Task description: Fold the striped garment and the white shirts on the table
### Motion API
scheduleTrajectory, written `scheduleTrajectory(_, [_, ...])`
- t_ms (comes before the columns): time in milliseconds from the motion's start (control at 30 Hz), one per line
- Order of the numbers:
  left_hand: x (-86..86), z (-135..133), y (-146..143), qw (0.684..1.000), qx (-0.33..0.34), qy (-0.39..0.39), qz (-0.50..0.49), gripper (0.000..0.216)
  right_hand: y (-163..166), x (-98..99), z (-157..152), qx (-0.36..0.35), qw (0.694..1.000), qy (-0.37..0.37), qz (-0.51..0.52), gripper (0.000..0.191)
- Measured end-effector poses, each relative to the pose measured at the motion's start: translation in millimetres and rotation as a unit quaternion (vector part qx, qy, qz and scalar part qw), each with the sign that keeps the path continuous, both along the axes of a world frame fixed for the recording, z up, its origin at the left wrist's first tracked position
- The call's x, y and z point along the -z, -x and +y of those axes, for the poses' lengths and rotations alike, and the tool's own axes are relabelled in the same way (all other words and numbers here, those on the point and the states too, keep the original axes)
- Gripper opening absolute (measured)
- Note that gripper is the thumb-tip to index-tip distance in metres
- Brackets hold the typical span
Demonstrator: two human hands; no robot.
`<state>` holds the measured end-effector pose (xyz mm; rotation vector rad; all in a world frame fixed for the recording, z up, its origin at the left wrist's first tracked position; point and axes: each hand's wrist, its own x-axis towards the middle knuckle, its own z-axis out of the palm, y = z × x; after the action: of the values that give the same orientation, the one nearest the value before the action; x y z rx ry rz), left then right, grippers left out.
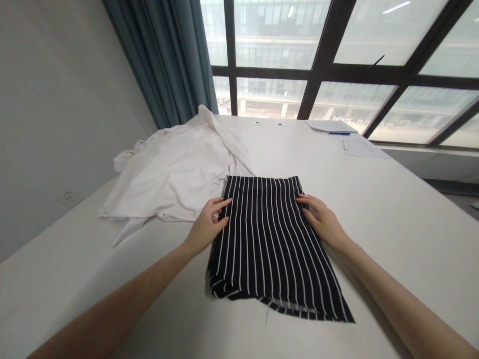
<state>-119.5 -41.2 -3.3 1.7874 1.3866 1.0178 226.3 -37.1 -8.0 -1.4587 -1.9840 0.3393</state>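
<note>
A black cloth with white stripes (pixel 267 239), seemingly a folded garment, lies on the white table in front of me. Its near edge is uneven, showing layers and a loose thread. My left hand (pixel 207 224) touches the left edge of the cloth, with forefinger and thumb apart on the fabric; its other fingers are partly hidden. On the opposite edge rests my right hand (pixel 324 219), fingers stretched out over the fabric and thumb apart. Neither hand visibly pinches the cloth. Just beyond my left hand is a crumpled white garment (pixel 175 169), close to the striped cloth.
The white table (pixel 392 239) reaches to the window (pixel 277 92). Papers (pixel 331 126) and a blue pen (pixel 339 133) lie at its far right. A blue-grey curtain (pixel 168 60) hangs at the back left, beside a wall with a socket (pixel 69 199).
</note>
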Motion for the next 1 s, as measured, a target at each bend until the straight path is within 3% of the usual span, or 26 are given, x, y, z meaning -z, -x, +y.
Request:
scheduleTrajectory(300, [7.6, 3.7, 0.5, 1.000, -0.006, -0.014, 0.026, 0.049, 18.7, -11.7, 16.7, 0.019, 0.979, 0.013, -0.203, 0.043])
scheduleTrajectory(633, [11.1, 6.6, 1.8, 0.999, 0.007, -0.025, 0.042, 0.056, 43.7, -5.4, 63.7, 0.058, 0.968, 0.036, -0.243, 0.045])
scheduleTrajectory(833, [14.2, 6.2, 2.7, 0.998, 0.014, -0.045, 0.032, 0.059, 48.4, -10.8, 44.0, 0.047, 0.964, -0.044, -0.257, 0.044])
scheduleTrajectory(1000, [11.8, 2.7, 0.8, 0.998, -0.001, -0.062, 0.025, 0.060, 56.0, -5.0, 23.7, 0.001, 0.962, -0.029, -0.273, 0.045])
